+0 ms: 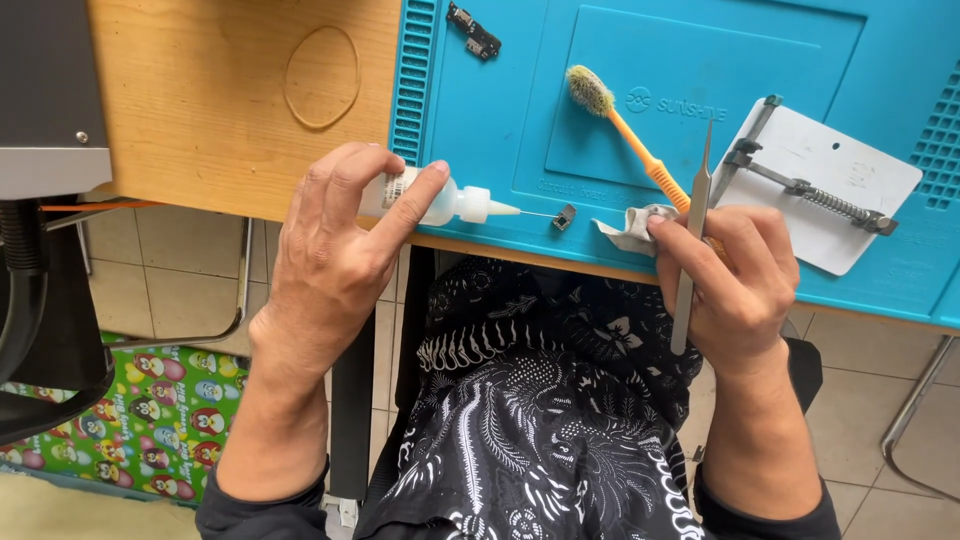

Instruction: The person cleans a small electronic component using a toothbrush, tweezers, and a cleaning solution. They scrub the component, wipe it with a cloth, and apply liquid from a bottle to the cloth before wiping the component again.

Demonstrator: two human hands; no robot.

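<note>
Squeeze bottle (425, 197) looks light and soft, left hand (335, 250) pinching its body; right hand (730, 275) grips slippery thin tweezers (692, 235) and a rag (630, 228).

- Left hand (335, 250) is held palm-down, fingers curled in a pinch, wrist kept straight.
- Right hand (735, 280) is closed in a loose fist, thumb pressed up front.

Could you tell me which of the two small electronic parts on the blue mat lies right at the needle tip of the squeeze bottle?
The small dark part at the mat's near edge, just off the squeeze bottle's needle. The other, a small circuit board, lies at the far edge.
</note>
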